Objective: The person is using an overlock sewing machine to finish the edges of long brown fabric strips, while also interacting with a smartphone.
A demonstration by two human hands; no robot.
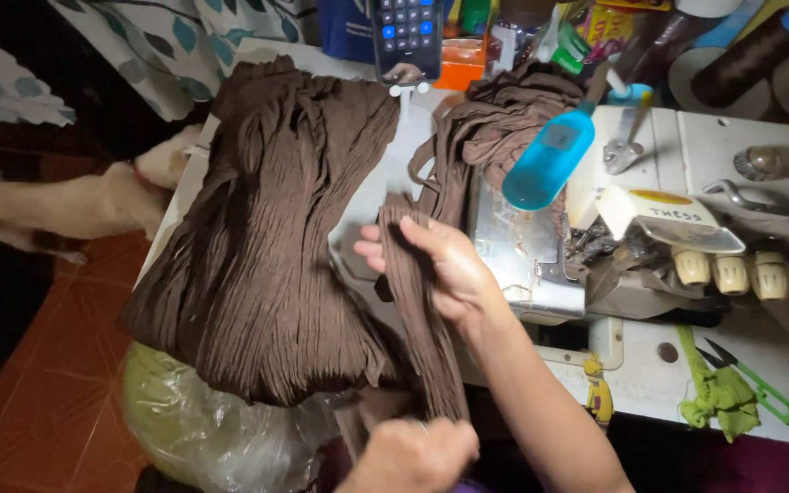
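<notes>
1. Right hand [436,269] pinched a brown strip [422,319] just left of the sewing machine [678,228].
2. Left hand [413,455] clenched the strip's lower end.
3. Pleated cloth [276,228] lay farther left.
4. Blue bottle [550,160] rested atop the machine.

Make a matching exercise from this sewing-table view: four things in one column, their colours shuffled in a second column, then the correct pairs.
Things:
1. pleated fabric
2. bottle lying on the machine
3. thread snips at the table's near edge
4. plastic bag under the fabric

Colours:
A. green handles
B. clear, over something yellow-green
C. brown
D. bright blue

Pairs: 1-C, 2-D, 3-A, 4-B
</notes>
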